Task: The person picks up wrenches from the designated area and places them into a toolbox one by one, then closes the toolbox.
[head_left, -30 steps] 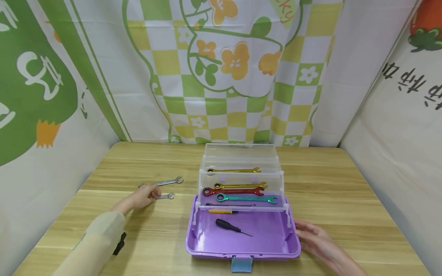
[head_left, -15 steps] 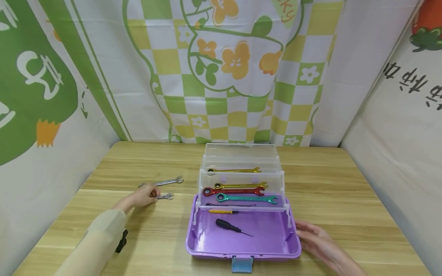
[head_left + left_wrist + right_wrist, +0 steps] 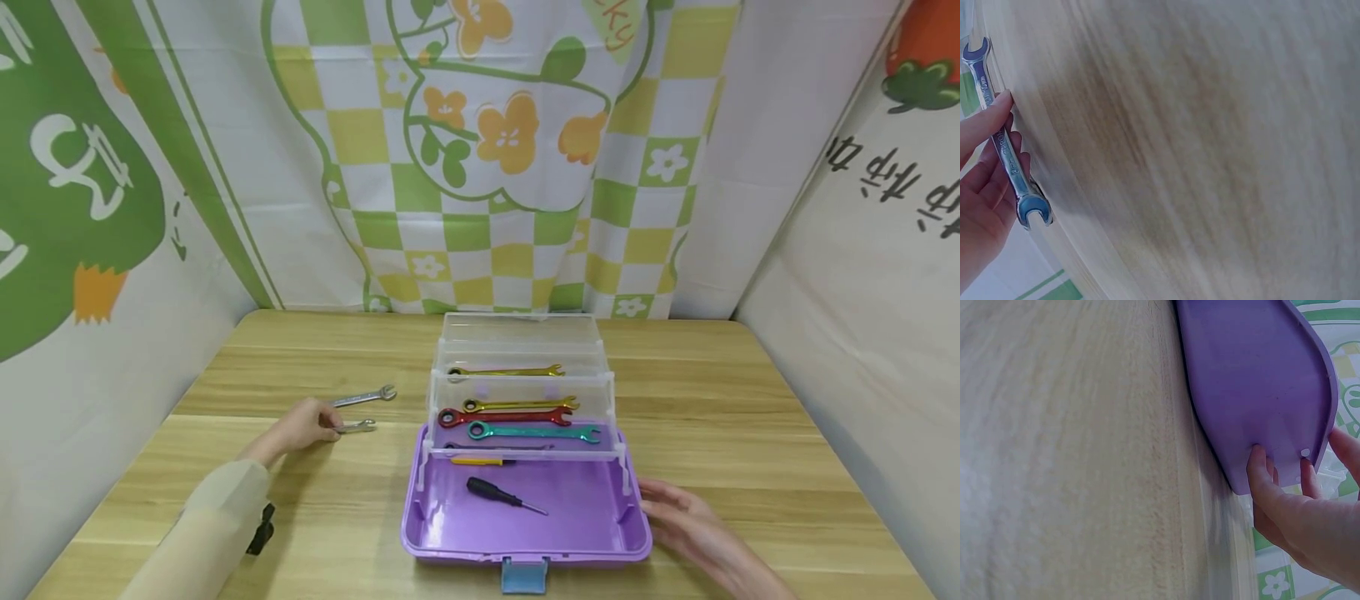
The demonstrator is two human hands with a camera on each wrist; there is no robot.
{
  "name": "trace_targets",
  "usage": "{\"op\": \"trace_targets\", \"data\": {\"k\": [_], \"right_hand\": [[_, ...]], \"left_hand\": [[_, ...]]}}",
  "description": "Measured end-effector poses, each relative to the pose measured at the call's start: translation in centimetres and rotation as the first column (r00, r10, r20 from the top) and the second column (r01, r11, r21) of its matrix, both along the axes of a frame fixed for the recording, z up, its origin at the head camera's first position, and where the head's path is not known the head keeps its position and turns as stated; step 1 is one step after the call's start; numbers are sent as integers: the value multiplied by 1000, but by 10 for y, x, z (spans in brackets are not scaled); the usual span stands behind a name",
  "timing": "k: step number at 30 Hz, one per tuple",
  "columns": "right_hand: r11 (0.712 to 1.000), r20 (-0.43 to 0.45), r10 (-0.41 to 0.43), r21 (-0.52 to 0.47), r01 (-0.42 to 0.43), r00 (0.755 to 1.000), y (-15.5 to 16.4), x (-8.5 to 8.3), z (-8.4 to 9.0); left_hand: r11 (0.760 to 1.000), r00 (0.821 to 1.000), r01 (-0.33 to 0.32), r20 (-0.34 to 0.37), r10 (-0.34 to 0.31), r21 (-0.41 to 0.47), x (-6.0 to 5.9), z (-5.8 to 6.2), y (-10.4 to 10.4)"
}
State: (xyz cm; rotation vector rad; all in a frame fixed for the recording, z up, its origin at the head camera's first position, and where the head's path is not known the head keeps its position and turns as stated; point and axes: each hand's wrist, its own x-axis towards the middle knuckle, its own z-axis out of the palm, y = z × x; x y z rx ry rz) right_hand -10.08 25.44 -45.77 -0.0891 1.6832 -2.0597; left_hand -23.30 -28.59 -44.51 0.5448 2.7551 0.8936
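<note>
I judge I'm at the pickup: my left hand (image 3: 300, 427) pinches the small silver wrench (image 3: 356, 427) left of the purple toolbox (image 3: 525, 546), my relaxed right hand (image 3: 686, 521) steadies its right wall, and lifting comes next.

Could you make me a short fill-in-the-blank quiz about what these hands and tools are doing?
1. The left hand pinches a small silver ____ lying on the wooden table.
2. The right hand rests against the side of the ____ toolbox.
3. In the toolbox's bottom lies a black-handled ____.
4. In the clear tray, the wrench between the gold and teal ones is ____.

Missing words: wrench; purple; screwdriver; red
</note>
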Motion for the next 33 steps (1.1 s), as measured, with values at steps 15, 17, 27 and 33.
{"op": "trace_targets", "data": {"k": [15,17,27,33], "right_hand": [[1000,5,7,-5,-7,1000,0,-2,1],[1000,7,7,-4,-7,1000,0,-2,0],[1000,19,-7,14,7,1000,0,-2,1],[1000,16,-7,13,7,1000,0,-1,0]], "left_hand": [[995,993,-94,-75,96,28,5,20,3],[994,991,-95,-94,99,45,5,23,5],[985,980,-107,-153,127,137,2,42,14],[983,967,-138,-197,160,121,2,57,25]]}}
